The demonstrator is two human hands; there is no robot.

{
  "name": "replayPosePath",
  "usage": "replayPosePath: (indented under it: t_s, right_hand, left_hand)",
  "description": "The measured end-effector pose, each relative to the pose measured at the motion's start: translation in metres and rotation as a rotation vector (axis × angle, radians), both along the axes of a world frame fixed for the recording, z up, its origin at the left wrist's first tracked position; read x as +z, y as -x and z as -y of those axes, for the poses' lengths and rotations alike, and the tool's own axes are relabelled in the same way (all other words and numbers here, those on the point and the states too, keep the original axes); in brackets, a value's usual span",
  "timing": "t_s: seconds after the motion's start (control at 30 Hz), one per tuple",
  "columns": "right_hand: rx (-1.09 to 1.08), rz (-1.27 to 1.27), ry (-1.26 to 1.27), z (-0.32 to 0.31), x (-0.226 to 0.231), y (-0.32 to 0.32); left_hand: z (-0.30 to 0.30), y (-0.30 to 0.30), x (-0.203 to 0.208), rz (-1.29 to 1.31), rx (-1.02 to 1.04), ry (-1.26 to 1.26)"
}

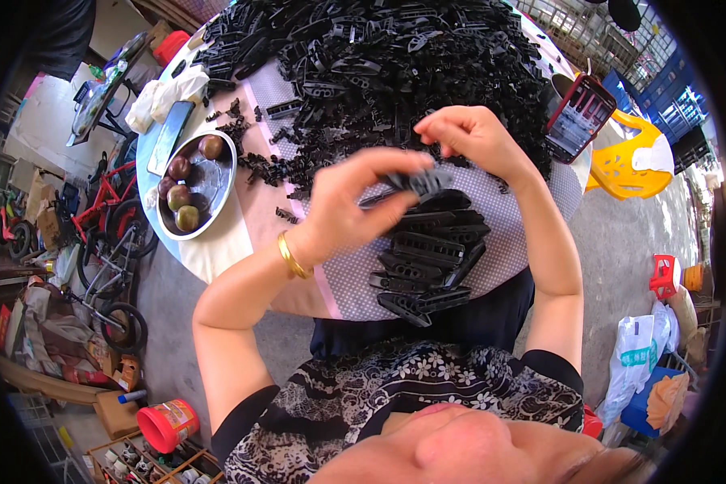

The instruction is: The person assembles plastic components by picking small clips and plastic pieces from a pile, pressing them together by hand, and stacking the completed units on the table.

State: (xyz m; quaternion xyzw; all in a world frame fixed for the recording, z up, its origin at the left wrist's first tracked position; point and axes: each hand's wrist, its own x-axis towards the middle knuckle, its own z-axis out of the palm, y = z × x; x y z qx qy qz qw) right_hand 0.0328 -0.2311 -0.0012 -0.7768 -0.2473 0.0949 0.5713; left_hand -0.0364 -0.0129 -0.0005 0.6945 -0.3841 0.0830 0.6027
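My left hand (343, 202), with a gold bangle (292, 255) on its wrist, is closed around a dark toothed plastic piece (427, 182), partly blurred by motion. To its right, my right hand (474, 137) is raised over the near side of a heap of black plastic parts (395, 56), its thumb and fingers pinched together. Whatever lies between those fingers is too small to make out. Below both hands, a small stack of long, slotted black plastic pieces (431, 250) lies near the table edge in front of me.
The round table (508, 242) has a dotted cloth. On its left are a bowl (226, 194) of round purplish fruit, a phone (171, 137) and white crumpled tissue (165, 95). Another phone (582, 117) stands propped on the right, near a yellow plastic chair (633, 161). Bicycles (109, 258) stand further left.
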Motion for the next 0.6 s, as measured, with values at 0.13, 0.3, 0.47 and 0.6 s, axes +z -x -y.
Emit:
replayPosePath:
  t_s: [0.13,0.3,0.47,0.6]
  right_hand:
    - [-0.057,0.638,0.572,-0.002,-0.015,0.004]
    - [-0.056,0.686,0.705,-0.01,-0.023,0.014]
    - [-0.137,0.678,0.568,-0.016,-0.018,0.019]
    - [-0.006,0.494,0.515,-0.025,-0.011,0.023]
  left_hand:
    - [0.008,0.005,0.001,0.238,-0.268,-0.25]
    - [-0.008,-0.02,0.004,0.105,-0.25,-0.198]
    - [-0.055,-0.087,-0.028,0.255,0.886,-0.612]
    - [-0.087,-0.11,-0.048,0.167,0.912,-0.764]
